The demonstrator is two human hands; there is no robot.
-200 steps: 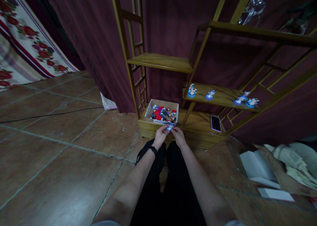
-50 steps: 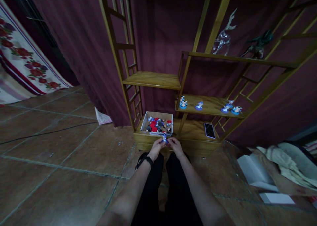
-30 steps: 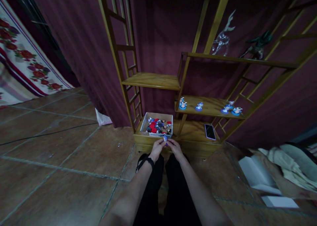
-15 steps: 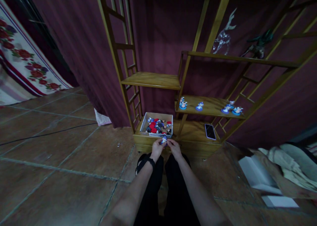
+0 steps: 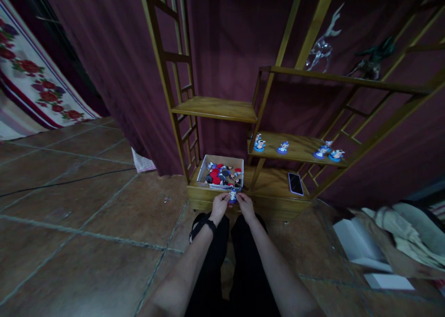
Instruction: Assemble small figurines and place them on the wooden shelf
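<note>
Between my two hands, just in front of the cabinet's low edge, is a small purple-and-white figurine [image 5: 232,195] on a purple base. My left hand [image 5: 220,206] grips it from the left, fingers closed. From the other side, my right hand [image 5: 246,206] pinches its right edge. Right behind them stands an open cardboard box [image 5: 219,187] with red and dark discs and small figure parts in it. On the shelf [image 5: 299,146] to the right, several similar figurines stand on blue or purple bases, among them a lone purple one [image 5: 282,147].
A phone [image 5: 295,184] lies on the low board at right. Above it, a clear deer ornament [image 5: 321,48] and a dark green figure [image 5: 373,60] stand on the upper shelf. White boxes [image 5: 361,247] and cloth lie on the floor at right; a cable [image 5: 69,182] crosses the left floor.
The figurine now stands upright between my hands, with its front and base showing more plainly. My right hand has come closer in to it. The view has shifted slightly.
</note>
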